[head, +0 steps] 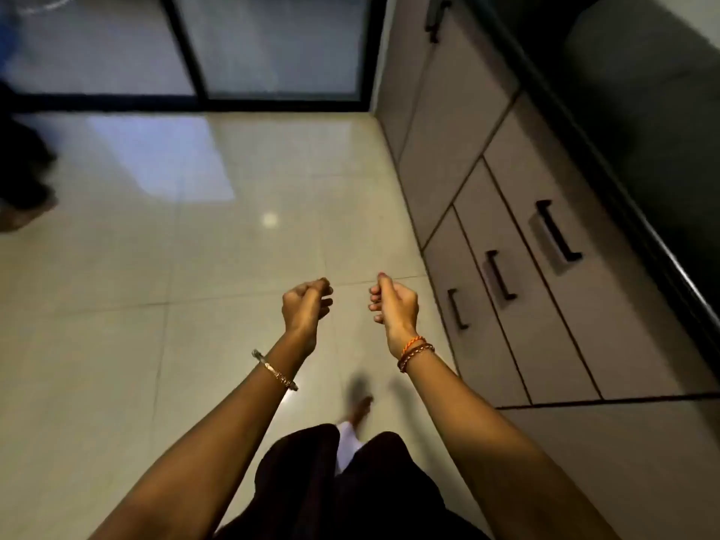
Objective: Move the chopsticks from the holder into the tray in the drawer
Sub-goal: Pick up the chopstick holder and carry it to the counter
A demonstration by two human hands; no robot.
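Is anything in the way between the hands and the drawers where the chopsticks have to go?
Nothing visible blocks the way. The left hand and right hand hang over bare floor, holding nothing, with the drawers off to the right. All three drawers are closed, though, so one must be opened. No chopsticks, holder or tray show.

three shut cabinet drawers (533,274) with dark bar handles (558,231), stacked along the right
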